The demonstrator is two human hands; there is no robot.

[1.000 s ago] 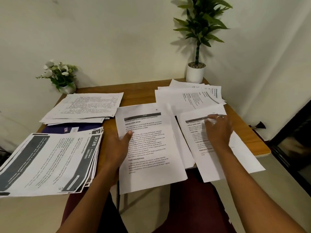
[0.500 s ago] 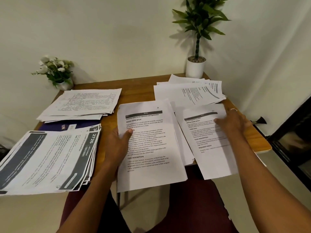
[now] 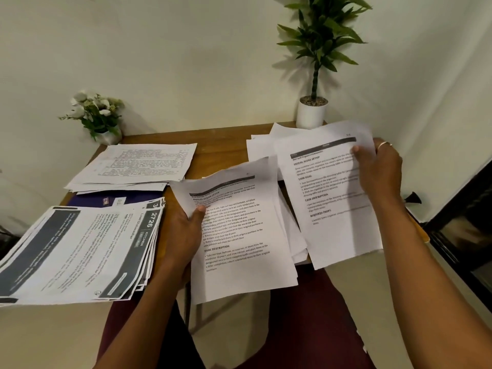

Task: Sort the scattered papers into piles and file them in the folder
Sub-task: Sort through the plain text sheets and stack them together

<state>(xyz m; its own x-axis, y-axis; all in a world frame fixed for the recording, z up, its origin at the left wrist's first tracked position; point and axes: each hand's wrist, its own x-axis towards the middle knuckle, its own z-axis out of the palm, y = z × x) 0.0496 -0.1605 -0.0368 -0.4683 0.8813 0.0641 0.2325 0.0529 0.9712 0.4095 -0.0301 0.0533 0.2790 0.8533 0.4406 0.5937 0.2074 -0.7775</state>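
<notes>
Legibly, left hand (image 3: 183, 235) grips page (image 3: 239, 251), right hand (image 3: 380, 171) sheet (image 3: 330, 222): "TASK DESCRIPTION".

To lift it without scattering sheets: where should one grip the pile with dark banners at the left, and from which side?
Grip the dark-banner pile at its near edge, coming from the person's side, thumb above, fingers below. That edge seems to hang past the table, so fingers can slip under. The right edge is fanned; a pinch there would likely catch only some sheets.
</notes>
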